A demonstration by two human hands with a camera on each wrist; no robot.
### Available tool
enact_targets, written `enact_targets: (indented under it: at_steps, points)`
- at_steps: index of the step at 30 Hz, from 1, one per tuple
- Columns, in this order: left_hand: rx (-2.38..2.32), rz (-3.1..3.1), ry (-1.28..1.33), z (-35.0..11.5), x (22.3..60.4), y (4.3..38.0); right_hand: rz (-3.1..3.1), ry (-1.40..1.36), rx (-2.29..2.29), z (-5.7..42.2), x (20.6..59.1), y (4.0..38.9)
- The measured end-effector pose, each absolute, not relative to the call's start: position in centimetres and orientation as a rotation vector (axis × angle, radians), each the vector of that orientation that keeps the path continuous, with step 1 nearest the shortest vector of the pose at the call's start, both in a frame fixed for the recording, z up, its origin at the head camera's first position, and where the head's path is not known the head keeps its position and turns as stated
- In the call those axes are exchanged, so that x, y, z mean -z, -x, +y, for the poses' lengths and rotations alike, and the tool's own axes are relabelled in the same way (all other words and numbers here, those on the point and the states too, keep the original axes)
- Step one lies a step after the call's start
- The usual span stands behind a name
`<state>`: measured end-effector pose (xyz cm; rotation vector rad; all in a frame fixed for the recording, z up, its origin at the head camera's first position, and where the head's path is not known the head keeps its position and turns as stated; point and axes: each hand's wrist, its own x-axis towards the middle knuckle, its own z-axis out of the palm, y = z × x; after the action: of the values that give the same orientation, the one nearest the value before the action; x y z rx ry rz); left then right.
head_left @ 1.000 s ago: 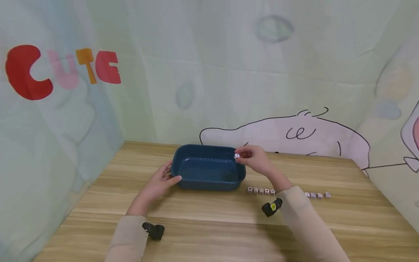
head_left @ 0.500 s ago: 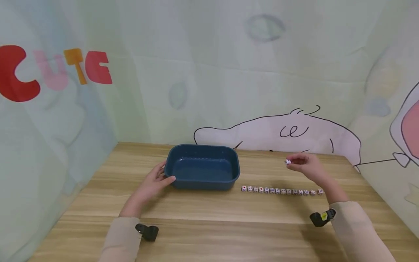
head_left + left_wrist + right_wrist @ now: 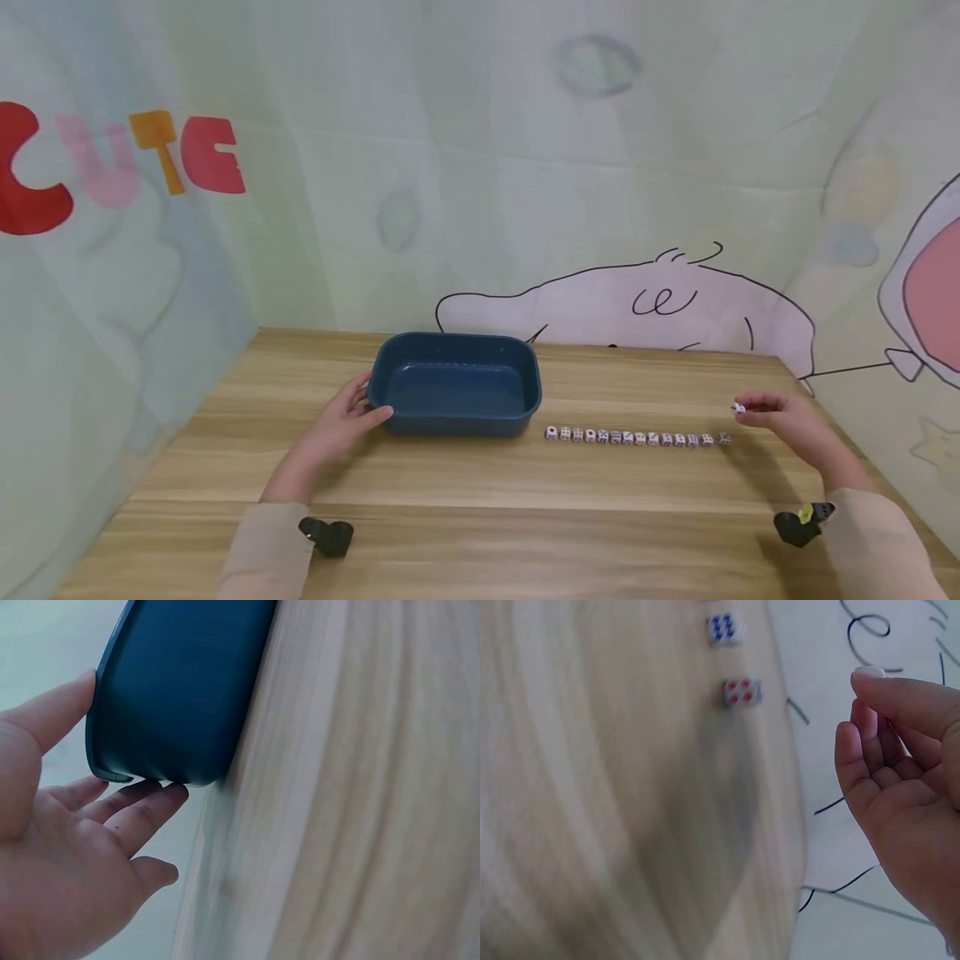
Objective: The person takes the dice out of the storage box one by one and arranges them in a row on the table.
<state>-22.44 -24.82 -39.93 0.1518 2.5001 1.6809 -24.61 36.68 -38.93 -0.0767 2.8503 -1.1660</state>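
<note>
A dark blue rectangular plastic tub [image 3: 453, 426] stands on the table. My left hand [image 3: 341, 425] holds its left end, thumb at the near corner of the rim and fingers against the outer wall. In the left wrist view the thumb and fingertips touch the tub [image 3: 184, 690]. At the right, my right hand [image 3: 787, 427] pinches a small white die [image 3: 738, 408] between thumb and fingertips, above the table. Just below and left of it, a row of white dice [image 3: 640, 438] with red and blue dots ends in a slightly separate die [image 3: 724, 438].
The wood-grain table [image 3: 480, 542] meets a cartoon-printed cloth backdrop [image 3: 487, 208] at the back and sides. Black wrist cameras [image 3: 330, 537] sit on both sleeves. In the right wrist view, two dice show well, one die with red dots [image 3: 742, 692].
My right hand has carried the die from the tub's right rim far to the right, then down near the row's right end. The left hand stays on the tub. The view has turned slightly right.
</note>
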Motion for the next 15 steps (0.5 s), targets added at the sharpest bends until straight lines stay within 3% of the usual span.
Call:
enact_targets:
  at_steps: [15]
  points:
    - [-1.680,2.506,-0.157,-24.9,40.0,22.4,2.814,0.059,1.065,38.0,41.5,24.3]
